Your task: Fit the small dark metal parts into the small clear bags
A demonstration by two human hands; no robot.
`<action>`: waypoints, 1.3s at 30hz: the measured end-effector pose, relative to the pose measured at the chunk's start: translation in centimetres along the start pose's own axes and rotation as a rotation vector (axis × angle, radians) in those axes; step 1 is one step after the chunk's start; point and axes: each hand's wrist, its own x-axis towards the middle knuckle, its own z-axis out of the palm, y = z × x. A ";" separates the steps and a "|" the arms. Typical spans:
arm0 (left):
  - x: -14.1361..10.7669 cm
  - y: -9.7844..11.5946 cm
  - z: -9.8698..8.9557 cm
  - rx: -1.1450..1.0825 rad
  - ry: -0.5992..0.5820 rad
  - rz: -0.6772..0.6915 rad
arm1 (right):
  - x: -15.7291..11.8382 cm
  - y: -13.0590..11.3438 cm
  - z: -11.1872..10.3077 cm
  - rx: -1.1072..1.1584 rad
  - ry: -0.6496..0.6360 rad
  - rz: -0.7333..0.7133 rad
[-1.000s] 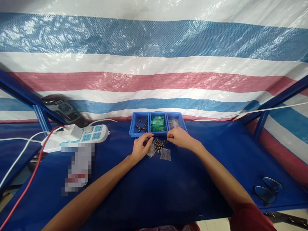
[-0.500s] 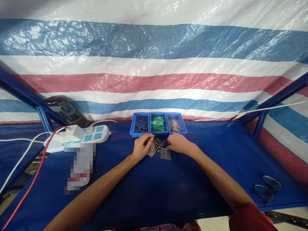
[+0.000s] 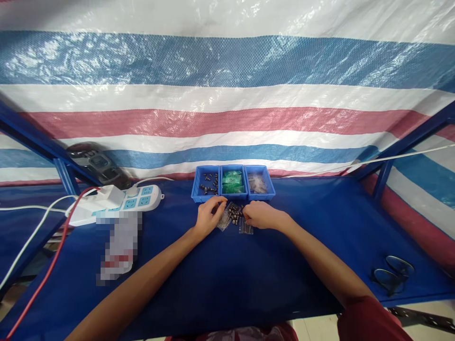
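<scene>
A small pile of dark metal screws (image 3: 234, 213) lies on the blue table between my hands. My left hand (image 3: 209, 215) is at the pile's left, its thumb and forefinger closed together near a clear bag (image 3: 223, 221); what they hold is too small to make out. My right hand (image 3: 261, 215) bends over the pile's right edge, fingers closed and partly hidden, above another clear bag (image 3: 246, 227). Just behind are three blue bins: the left bin (image 3: 194, 189) with loose screws, the middle one with green packets (image 3: 232, 182), the right one with clear packets (image 3: 257, 183).
At the left a white power strip (image 3: 152, 198) with plugs and cables lies beside a pixelated pouch (image 3: 122, 241). Glasses (image 3: 393, 275) rest at the right. Blue frame posts and a striped sheet (image 3: 227, 99) stand behind the table (image 3: 220, 284).
My right hand has moved slightly left and down, over the pile's right edge and the near clear bag. My left hand has stayed nearly in place.
</scene>
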 end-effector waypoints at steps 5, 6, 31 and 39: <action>0.1 0.1 -0.3 -0.116 -0.140 0.027 | -0.6 0.2 -1.4 0.134 0.213 -0.027; 0.1 0.1 -0.4 -0.120 -0.170 0.045 | -0.5 0.0 -1.5 0.144 0.281 -0.006; 0.2 -0.3 0.0 -0.162 -0.063 -0.134 | 3.6 -2.1 6.4 0.829 1.004 -0.071; 0.6 0.4 -0.5 -0.160 -0.160 0.004 | 3.7 -2.3 6.4 0.734 1.040 -0.067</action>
